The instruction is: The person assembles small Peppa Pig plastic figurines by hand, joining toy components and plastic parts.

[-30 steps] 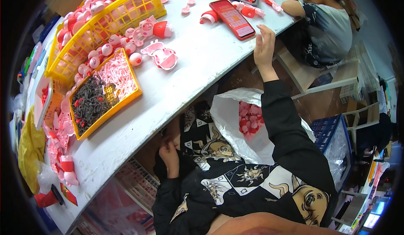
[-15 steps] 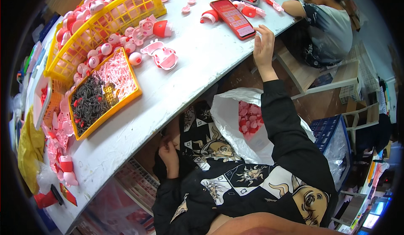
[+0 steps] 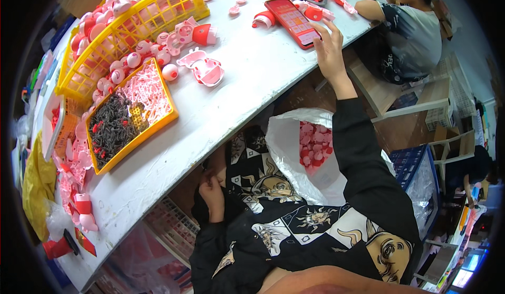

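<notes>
A red-cased smartphone point(image 3: 292, 22) lies face up near the table's edge, its screen lit. My right hand point(image 3: 331, 52) is at the phone's near corner, its fingers stretched out and apart over the lower end of the screen; it grips nothing. Below the table edge, my left hand point(image 3: 211, 198) rests by my leg with its fingers loosely curled in, and no object shows in it. A small red-and-pink plastic part point(image 3: 264, 19) lies just left of the phone. Further left is an open pink plastic shell piece point(image 3: 206, 71).
A yellow basket point(image 3: 152, 15) heaped with pink parts and a yellow tray point(image 3: 168, 116) of small black and pink pieces stand on the left of the table point(image 3: 231, 97). A white bag point(image 3: 281, 136) with pink parts sits beside my lap. Another person point(image 3: 407, 36) sits at right.
My right hand has shifted slightly, its fingers now further over the lower part of the phone screen. My left hand has stayed in place. At far right, a person's arm has come into view.
</notes>
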`<action>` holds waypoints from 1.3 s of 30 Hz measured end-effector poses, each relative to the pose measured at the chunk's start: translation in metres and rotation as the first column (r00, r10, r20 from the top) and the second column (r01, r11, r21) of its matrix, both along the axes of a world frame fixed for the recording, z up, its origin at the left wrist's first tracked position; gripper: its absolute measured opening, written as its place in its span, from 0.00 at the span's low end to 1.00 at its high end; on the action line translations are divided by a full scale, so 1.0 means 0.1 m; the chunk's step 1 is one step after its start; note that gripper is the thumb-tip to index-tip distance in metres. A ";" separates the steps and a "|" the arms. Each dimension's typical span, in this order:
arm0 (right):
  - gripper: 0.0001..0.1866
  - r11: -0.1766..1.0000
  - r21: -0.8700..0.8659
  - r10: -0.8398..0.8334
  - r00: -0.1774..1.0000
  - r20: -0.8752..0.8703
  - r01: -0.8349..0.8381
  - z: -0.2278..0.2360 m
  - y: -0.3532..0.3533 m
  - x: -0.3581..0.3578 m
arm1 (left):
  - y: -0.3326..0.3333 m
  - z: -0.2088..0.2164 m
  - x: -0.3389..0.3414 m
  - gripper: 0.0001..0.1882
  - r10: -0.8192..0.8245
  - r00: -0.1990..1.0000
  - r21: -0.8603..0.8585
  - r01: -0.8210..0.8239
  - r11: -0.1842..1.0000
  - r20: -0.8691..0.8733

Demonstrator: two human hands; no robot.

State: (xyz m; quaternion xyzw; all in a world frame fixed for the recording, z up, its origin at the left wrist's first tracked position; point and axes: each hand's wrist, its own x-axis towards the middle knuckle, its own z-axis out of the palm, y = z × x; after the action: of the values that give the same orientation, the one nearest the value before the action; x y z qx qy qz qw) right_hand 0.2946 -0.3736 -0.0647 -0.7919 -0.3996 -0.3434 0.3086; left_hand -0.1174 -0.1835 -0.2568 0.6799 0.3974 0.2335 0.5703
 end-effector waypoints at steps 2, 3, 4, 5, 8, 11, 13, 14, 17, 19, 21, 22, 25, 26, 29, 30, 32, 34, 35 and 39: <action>0.23 0.999 -0.038 0.008 1.000 0.006 -0.008 0.05 0.04 0.06 | 0.00 0.02 0.00 0.12 -0.012 1.000 0.013 0.012 1.000 -0.011; 0.23 0.998 -0.060 0.009 1.000 0.025 -0.007 0.07 0.07 0.08 | -0.02 0.04 0.00 0.12 -0.007 1.000 0.019 0.007 1.000 -0.014; 0.24 0.997 -0.082 0.010 0.999 0.045 -0.006 0.09 0.09 0.11 | -0.02 0.05 0.01 0.12 -0.002 1.000 0.025 0.002 1.000 -0.017; 0.24 0.995 -0.103 0.000 0.999 0.041 0.004 0.10 0.09 0.14 | -0.02 0.05 0.01 0.12 -0.002 1.000 0.026 0.003 1.000 -0.017; 0.24 0.987 -0.155 -0.036 0.999 0.031 0.040 0.08 0.11 0.20 | -0.02 0.01 0.00 0.12 0.004 1.000 0.017 -0.004 1.000 -0.011; 0.24 0.995 -0.099 -0.018 0.999 0.042 0.022 0.07 0.11 0.17 | -0.02 0.00 0.01 0.12 0.001 0.999 0.030 0.000 1.000 -0.037; 0.24 1.000 -0.021 0.016 0.997 0.070 -0.015 0.09 0.11 0.13 | -0.01 0.04 -0.01 0.12 0.011 0.999 0.026 -0.010 1.000 -0.039; 0.24 0.997 0.054 0.046 0.994 0.099 -0.052 0.10 0.10 0.11 | -0.01 0.05 -0.01 0.12 0.012 0.999 0.028 -0.011 1.000 -0.038; 0.23 0.995 0.092 0.028 0.995 0.094 -0.037 0.01 -0.01 0.06 | 0.00 0.02 0.00 0.12 0.011 1.000 -0.007 -0.011 1.000 -0.012; 0.22 0.994 0.108 0.016 0.998 0.058 -0.022 -0.13 -0.11 0.04 | 0.00 -0.01 0.01 0.12 -0.001 1.000 0.007 0.001 1.000 0.001; 0.22 0.992 0.123 0.003 1.000 0.023 -0.006 -0.19 -0.17 0.00 | 0.00 0.02 0.01 0.12 -0.008 1.000 0.016 0.008 1.000 -0.014; 0.21 0.995 0.103 0.005 0.999 0.047 -0.010 -0.20 -0.18 -0.02 | 0.00 0.04 0.02 0.12 -0.013 1.000 0.027 0.013 1.000 -0.028; 0.22 0.997 0.072 -0.003 0.998 0.060 -0.001 -0.20 -0.18 -0.08 | 0.00 0.04 0.02 0.12 -0.011 0.999 0.040 0.013 0.999 -0.033; 0.23 0.998 0.061 -0.011 0.999 0.048 0.008 -0.20 -0.17 -0.09 | 0.00 0.04 0.02 0.12 -0.013 0.999 0.040 0.015 0.999 -0.032; 0.20 0.998 0.060 -0.015 0.998 0.069 0.011 -0.20 -0.18 -0.07 | 0.00 0.04 0.02 0.12 -0.001 0.999 0.042 0.003 0.999 -0.043; 0.20 0.998 0.060 -0.013 0.997 0.070 0.009 -0.20 -0.19 -0.07 | -0.01 0.05 0.02 0.12 0.000 0.999 0.038 0.001 0.999 -0.033; 0.20 0.997 0.072 -0.028 0.998 0.059 0.023 -0.20 -0.19 -0.08 | -0.02 0.05 0.02 0.12 0.004 1.000 0.035 -0.003 0.999 -0.023; 0.20 0.997 0.076 -0.021 0.998 0.057 0.016 -0.20 -0.18 -0.08 | -0.01 0.04 0.01 0.12 -0.001 1.000 0.033 0.001 0.999 -0.023; 0.20 0.997 0.079 -0.016 0.998 0.055 0.011 -0.20 -0.17 -0.08 | -0.01 0.05 0.01 0.12 0.000 1.000 0.033 0.001 0.999 -0.023; 0.20 0.999 0.046 -0.021 0.998 0.054 0.019 -0.23 -0.19 -0.05 | -0.01 0.05 0.02 0.11 0.007 1.000 0.003 -0.007 1.000 -0.003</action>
State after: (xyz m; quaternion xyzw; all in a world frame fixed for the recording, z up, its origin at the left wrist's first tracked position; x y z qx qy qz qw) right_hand 0.2892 -0.3928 -0.0875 -0.7791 -0.3920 -0.3769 0.3121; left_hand -0.1154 -0.1847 -0.2521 0.6796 0.4004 0.2353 0.5679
